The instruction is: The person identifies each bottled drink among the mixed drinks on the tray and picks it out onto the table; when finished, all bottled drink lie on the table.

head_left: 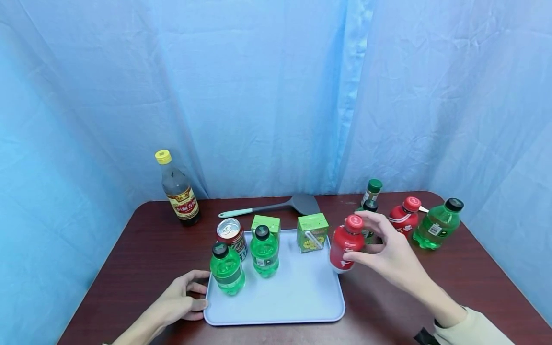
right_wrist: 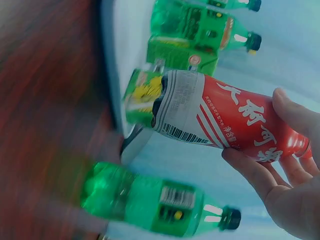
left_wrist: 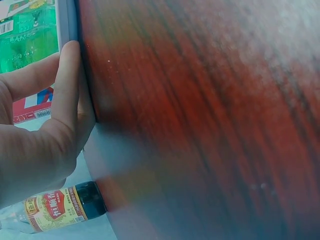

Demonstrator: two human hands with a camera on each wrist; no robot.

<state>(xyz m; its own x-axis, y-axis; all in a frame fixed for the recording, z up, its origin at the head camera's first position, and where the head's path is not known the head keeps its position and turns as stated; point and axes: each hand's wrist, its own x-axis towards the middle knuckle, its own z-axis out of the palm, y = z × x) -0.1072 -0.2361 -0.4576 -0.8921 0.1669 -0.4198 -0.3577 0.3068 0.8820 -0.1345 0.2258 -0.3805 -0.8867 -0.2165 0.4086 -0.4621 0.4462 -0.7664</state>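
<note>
My right hand [head_left: 394,251] grips a red cola bottle [head_left: 345,242], thumb on one side and fingers on the other. The bottle is upright over the right edge of a pale tray [head_left: 293,297]; its silver-white base shows in the right wrist view, close by a green drink carton [right_wrist: 140,97]. My left hand [head_left: 183,297] touches the tray's left rim with its fingertips. On the tray stand two green soda bottles [head_left: 265,254], a dark red drink can [head_left: 232,235] and two green cartons [head_left: 312,232], one with a straw on its side.
Right of the tray are another green soda bottle [head_left: 437,225], a second red bottle [head_left: 404,215], a green-capped jar [head_left: 373,190] and a green bottle partly hidden behind my right hand. A spatula [head_left: 276,206] lies behind the tray; a yellow-capped sauce bottle [head_left: 178,191] stands back left.
</note>
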